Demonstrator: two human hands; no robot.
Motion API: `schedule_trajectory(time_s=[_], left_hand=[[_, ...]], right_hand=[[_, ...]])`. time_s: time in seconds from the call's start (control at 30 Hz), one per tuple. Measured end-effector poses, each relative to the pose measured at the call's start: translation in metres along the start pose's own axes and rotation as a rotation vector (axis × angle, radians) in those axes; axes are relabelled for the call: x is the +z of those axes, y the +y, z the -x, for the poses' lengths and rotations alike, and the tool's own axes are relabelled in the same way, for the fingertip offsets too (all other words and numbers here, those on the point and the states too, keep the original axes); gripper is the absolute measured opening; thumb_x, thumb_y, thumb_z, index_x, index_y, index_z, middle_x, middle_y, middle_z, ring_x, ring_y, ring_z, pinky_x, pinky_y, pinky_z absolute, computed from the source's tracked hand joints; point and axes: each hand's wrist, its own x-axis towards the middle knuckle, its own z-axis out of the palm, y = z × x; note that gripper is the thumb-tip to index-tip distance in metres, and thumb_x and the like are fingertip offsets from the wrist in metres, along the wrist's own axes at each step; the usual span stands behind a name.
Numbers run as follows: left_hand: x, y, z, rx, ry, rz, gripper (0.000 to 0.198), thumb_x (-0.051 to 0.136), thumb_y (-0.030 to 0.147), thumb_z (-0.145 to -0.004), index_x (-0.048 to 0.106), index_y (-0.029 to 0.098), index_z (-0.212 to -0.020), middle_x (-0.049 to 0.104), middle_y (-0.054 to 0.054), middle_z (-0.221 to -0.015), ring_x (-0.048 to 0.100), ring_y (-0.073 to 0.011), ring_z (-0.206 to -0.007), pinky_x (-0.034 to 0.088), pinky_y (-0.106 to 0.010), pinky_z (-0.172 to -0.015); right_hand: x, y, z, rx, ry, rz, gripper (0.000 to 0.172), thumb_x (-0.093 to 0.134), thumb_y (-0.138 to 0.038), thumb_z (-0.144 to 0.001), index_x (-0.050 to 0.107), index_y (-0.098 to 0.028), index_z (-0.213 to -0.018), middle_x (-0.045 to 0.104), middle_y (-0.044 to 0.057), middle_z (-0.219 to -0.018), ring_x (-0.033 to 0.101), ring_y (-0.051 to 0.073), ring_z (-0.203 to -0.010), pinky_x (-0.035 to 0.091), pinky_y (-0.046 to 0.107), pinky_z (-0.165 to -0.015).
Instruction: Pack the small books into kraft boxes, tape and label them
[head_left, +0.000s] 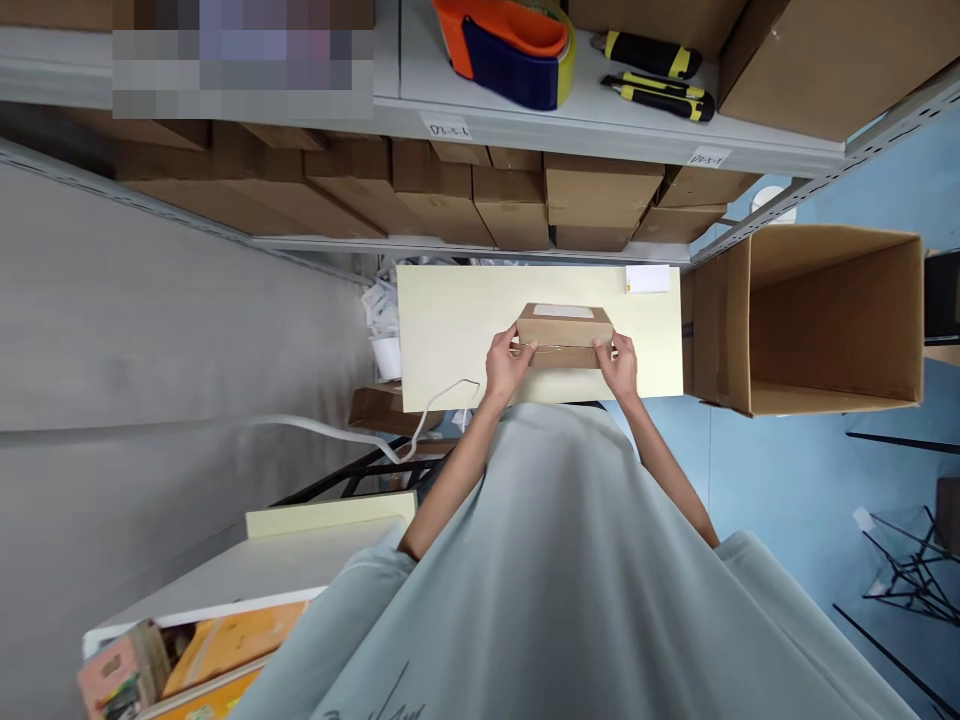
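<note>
A small brown cardboard box with a white label on top is held between both hands over the pale tabletop. My left hand grips its left end, thumb along the near face. At the opposite end, my right hand is closed on the box in the same way. A thin line or gap runs across the near face between the thumbs; whether it is a flap edge or a tape seam I cannot tell. The fingers behind the box are partly hidden.
A large open carton stands right of the table. Above, a shelf holds a tape dispenser and utility knives. A white card lies at the table's back right. A white cable crosses at left.
</note>
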Motion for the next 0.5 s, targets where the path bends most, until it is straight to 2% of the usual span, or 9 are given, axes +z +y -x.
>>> schedule_trajectory(time_s=[0.1,0.23,0.4,0.5], left_hand=[[0.001,0.001,0.008,0.006,-0.022,0.162,0.049,0.069,0.022,-0.094,0.067,0.022,-0.143,0.07,-0.011,-0.143,0.076,-0.0219,-0.113,0.063,-0.038,-0.105],[0.012,-0.008,0.015,-0.124,-0.102,0.233,0.044,0.07,0.016,-0.089,0.062,0.021,-0.133,0.074,-0.012,-0.138,0.076,-0.0255,-0.125,0.061,-0.044,-0.111],[0.017,-0.026,0.021,-0.241,-0.208,0.155,0.034,0.072,0.014,-0.088,0.059,0.022,-0.119,0.078,-0.012,-0.128,0.077,-0.0284,-0.126,0.06,-0.048,-0.112],[0.017,-0.035,0.025,-0.277,-0.242,0.121,0.039,0.074,0.014,-0.088,0.06,0.022,-0.123,0.075,-0.014,-0.139,0.076,-0.029,-0.129,0.059,-0.048,-0.115]], right_hand=[[-0.006,0.0,0.008,-0.039,0.0,-0.023,0.055,0.057,-0.05,-0.108,0.062,-0.024,-0.155,0.066,0.016,-0.14,0.068,0.029,-0.12,0.061,0.046,-0.105],[0.002,0.015,0.016,0.002,-0.062,-0.023,0.058,0.054,-0.037,-0.104,0.056,-0.02,-0.16,0.065,0.018,-0.145,0.067,0.031,-0.129,0.061,0.048,-0.111],[0.017,0.04,0.026,0.116,-0.144,-0.071,0.058,0.059,-0.038,-0.1,0.061,-0.02,-0.155,0.067,0.019,-0.146,0.069,0.032,-0.129,0.063,0.051,-0.109],[0.021,0.048,0.032,0.2,-0.17,-0.093,0.061,0.065,-0.041,-0.097,0.061,-0.02,-0.154,0.069,0.02,-0.146,0.07,0.033,-0.13,0.064,0.053,-0.109]])
